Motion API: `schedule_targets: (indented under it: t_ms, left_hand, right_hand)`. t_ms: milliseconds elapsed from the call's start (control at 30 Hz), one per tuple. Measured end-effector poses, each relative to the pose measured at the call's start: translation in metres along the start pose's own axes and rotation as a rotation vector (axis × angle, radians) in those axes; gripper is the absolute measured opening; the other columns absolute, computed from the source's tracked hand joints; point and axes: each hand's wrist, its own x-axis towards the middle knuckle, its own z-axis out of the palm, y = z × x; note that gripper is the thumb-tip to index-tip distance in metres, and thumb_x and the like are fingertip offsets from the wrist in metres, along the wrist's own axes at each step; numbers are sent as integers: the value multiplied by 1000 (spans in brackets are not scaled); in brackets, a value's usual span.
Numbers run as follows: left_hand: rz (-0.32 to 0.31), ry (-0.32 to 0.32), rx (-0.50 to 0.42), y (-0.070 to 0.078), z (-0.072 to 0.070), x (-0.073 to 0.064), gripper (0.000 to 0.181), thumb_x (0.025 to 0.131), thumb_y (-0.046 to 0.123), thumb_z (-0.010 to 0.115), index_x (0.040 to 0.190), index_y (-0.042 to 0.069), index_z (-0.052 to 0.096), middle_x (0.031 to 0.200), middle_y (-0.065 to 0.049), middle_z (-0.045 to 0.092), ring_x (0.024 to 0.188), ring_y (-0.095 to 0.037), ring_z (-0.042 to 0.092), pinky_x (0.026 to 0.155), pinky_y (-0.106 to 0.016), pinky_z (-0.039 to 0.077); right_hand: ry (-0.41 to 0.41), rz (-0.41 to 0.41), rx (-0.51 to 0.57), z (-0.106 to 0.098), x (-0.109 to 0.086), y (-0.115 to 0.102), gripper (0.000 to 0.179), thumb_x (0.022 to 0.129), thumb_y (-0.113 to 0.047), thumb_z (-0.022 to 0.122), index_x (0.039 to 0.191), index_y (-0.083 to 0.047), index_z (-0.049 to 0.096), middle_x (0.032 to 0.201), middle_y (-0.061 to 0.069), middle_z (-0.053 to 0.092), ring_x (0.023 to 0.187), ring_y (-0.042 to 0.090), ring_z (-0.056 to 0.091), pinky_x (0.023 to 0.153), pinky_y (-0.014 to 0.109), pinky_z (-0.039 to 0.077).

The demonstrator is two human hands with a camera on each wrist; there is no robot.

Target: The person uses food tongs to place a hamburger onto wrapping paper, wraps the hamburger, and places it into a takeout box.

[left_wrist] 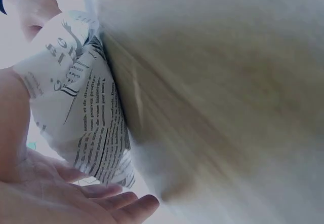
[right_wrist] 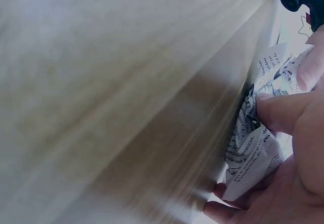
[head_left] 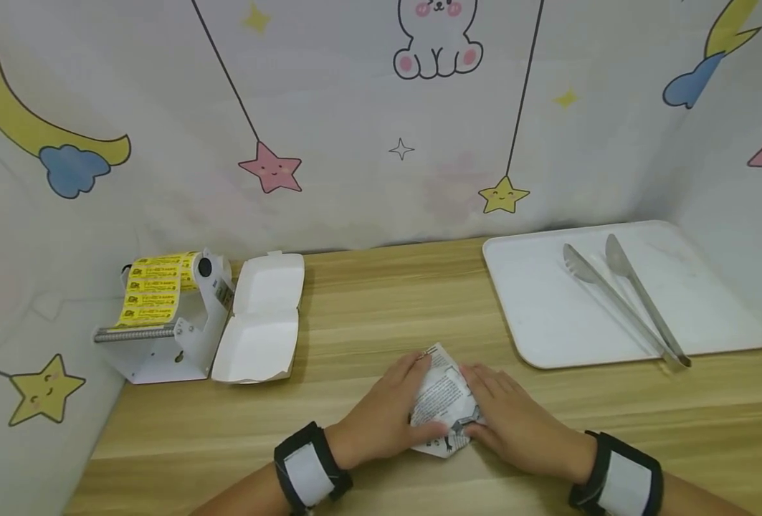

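A parcel wrapped in newspaper-print paper (head_left: 444,394) sits on the wooden table between both hands, its contents hidden. My left hand (head_left: 390,401) cups its left side, thumb along the near edge and fingers reaching toward the far end. In the left wrist view, the printed paper (left_wrist: 86,102) has folds and a pointed end near the fingertips. From the right, my right hand (head_left: 516,416) holds the parcel, with its thumb on the near folds. The right wrist view shows that thumb (right_wrist: 283,111) pressing into the crumpled paper (right_wrist: 253,153), the other fingers along its side.
An open white takeaway box (head_left: 266,279) lies at the left, beside a label dispenser (head_left: 193,351) with a roll of yellow labels (head_left: 151,290). Metal tongs (head_left: 639,304) lie across a white tray (head_left: 548,315) at the back right. A printed cloth (head_left: 355,107) hangs behind the table.
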Motion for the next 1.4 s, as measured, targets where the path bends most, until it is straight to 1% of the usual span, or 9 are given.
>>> schedule_targets:
  t_ms: [233, 367, 500, 700, 800, 900, 1067, 1233, 1400]
  left_hand:
    - [-76, 63, -117, -9, -18, -15, 90, 94, 48, 70, 159, 2, 28, 164, -22, 24, 151, -37, 24, 118, -56, 28]
    - [-102, 270, -224, -25, -42, -36, 65, 100, 29, 67, 153, 3, 40, 155, -21, 40, 136, -33, 48, 107, -51, 44]
    - [-161, 570, -373, -48, -77, -67, 33, 101, 7, 63, 132, -1, 55, 123, -15, 60, 94, -17, 66, 73, -30, 57]
    - [-555, 922, -585, -99, -123, -114, 18, 108, 23, 51, 111, 5, 52, 98, -3, 55, 72, -7, 61, 57, -20, 53]
    - [-760, 994, -802, -131, -136, -135, 24, 109, 35, 44, 115, 13, 49, 106, -1, 51, 79, -5, 61, 62, -20, 55]
    - [-854, 993, -1011, -161, -140, -149, 36, 110, 38, 35, 138, 15, 41, 113, 0, 49, 84, -3, 62, 69, -21, 57]
    - [-801, 995, -1169, -198, -136, -154, 62, 112, 34, 26, 163, 27, -8, 122, 2, 47, 92, -3, 63, 76, -22, 58]
    - [-638, 1071, -1223, -218, -137, -159, 50, 111, 40, 32, 158, 37, 15, 118, 1, 49, 89, -7, 61, 70, -23, 57]
    - [-555, 1162, -1390, -228, -142, -160, 25, 109, 39, 41, 132, 28, 42, 104, 2, 51, 81, -10, 57, 63, -25, 55]
  right_hand:
    - [22, -4, -23, 3, 1, -1, 80, 91, -26, 77, 148, 13, 38, 144, 30, 48, 135, 45, 46, 108, 63, 38]
    - [28, 0, -26, 3, 1, 0, 80, 90, -25, 78, 148, 13, 38, 144, 29, 48, 135, 45, 47, 109, 63, 37]
    - [21, 0, -30, 3, 2, 1, 81, 90, -25, 77, 149, 12, 37, 145, 28, 48, 135, 44, 46, 110, 63, 36]
    - [16, 15, -24, 3, 1, 1, 80, 90, -25, 77, 149, 12, 37, 147, 28, 47, 137, 45, 45, 110, 63, 36]
    - [20, 15, -29, 3, 2, 1, 80, 90, -25, 78, 149, 12, 38, 146, 28, 48, 136, 44, 45, 109, 63, 36]
    - [21, 12, -31, 4, 3, 1, 80, 90, -25, 78, 149, 12, 38, 146, 28, 48, 136, 44, 45, 109, 63, 36]
    - [18, 13, -19, 2, 1, 0, 80, 90, -25, 78, 149, 11, 38, 146, 28, 48, 136, 44, 46, 109, 63, 36]
    - [6, 10, -21, 2, 1, 0, 79, 91, -26, 77, 150, 10, 38, 147, 27, 47, 136, 44, 45, 109, 63, 36]
    - [7, 12, -11, 3, 1, 2, 79, 91, -26, 76, 150, 10, 37, 148, 27, 47, 137, 44, 45, 110, 63, 36]
